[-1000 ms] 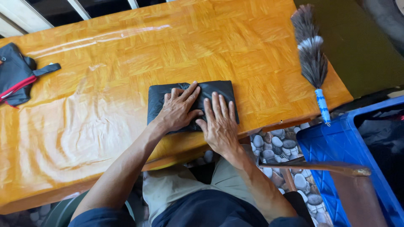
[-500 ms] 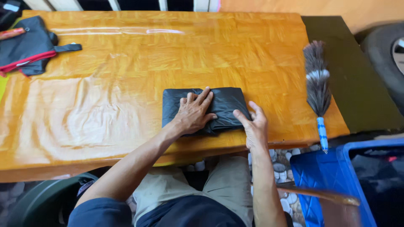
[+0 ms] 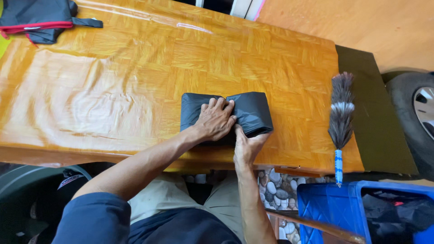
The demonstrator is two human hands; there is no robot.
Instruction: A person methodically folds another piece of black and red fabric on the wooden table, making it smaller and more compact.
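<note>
Folded dark grey fabric bundle (image 3: 226, 114) sits near the front edge of the glossy orange wood-pattern table (image 3: 135, 77). The left hand (image 3: 217, 120) lies flat on top of it, fingers (image 3: 212, 106) slightly spread and pressing down. The right hand (image 3: 247, 145) is at the bundle's near edge with fingers tucked under the fabric, so can't tell how they're set. A grey feather duster with a blue handle (image 3: 340, 122) lies well off to the right, and a black bag with red trim (image 3: 38, 18) is at the far left corner.
</note>
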